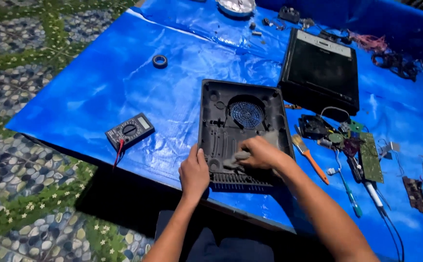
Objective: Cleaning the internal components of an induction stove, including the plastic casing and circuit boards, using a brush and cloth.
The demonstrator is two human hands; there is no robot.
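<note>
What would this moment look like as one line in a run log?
left hand: grips edge of black plastic casing | right hand: presses grey cloth inside casing | nearby: multimeter, paintbrush, circuit board | surface: blue tarp

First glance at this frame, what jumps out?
The bright blue tarp covering the table, with an opened black appliance shell lying at its centre. Both hands are on the shell's near end: the left hand grips its edge and the right hand presses a grey cloth inside it. A multimeter sits to the left, and a green circuit board lies among loose parts to the right.
</note>
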